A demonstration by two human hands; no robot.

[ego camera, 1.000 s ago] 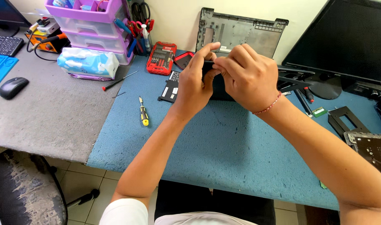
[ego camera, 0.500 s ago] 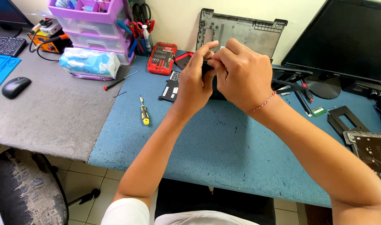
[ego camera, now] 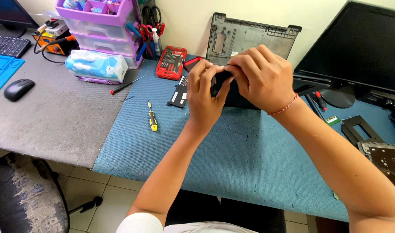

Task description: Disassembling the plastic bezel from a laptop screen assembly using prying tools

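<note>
— Two hands, one small dark part between them? Where exactly?

— Yes. The left hand (ego camera: pixel 204 97) and the right hand (ego camera: pixel 260 77) meet above the blue mat (ego camera: pixel 232 159), fingers of both pinched tight on the small black part (ego camera: pixel 218 83). It sits in the air at the centre of the view, just over a flat black panel (ego camera: pixel 236 101) that lies on the mat. Most of the part is hidden by the fingers, so I cannot tell its shape.

— What containers are around?

— At eleven o'clock from the hands stands a purple drawer unit (ego camera: pixel 102 30); its open top tray holds small packets and odds, too small to tell apart, and its clear drawers are shut. Just right of it, scissors (ego camera: pixel 152 17) and pens stand upright in a holder against the wall. At ten o'clock, a red case (ego camera: pixel 171 63) lies open on the mat with rows of screwdriver bits in it.

— And loose things?

— A tissue pack (ego camera: pixel 96 65) at nine o'clock, in front of the drawers. A yellow-handled screwdriver (ego camera: pixel 152 117) at eight o'clock on the mat, well apart from the left hand. A grey laptop shell (ego camera: pixel 249 36) leans on the wall at twelve — a monitor (ego camera: pixel 361 47) stands at two.
</note>
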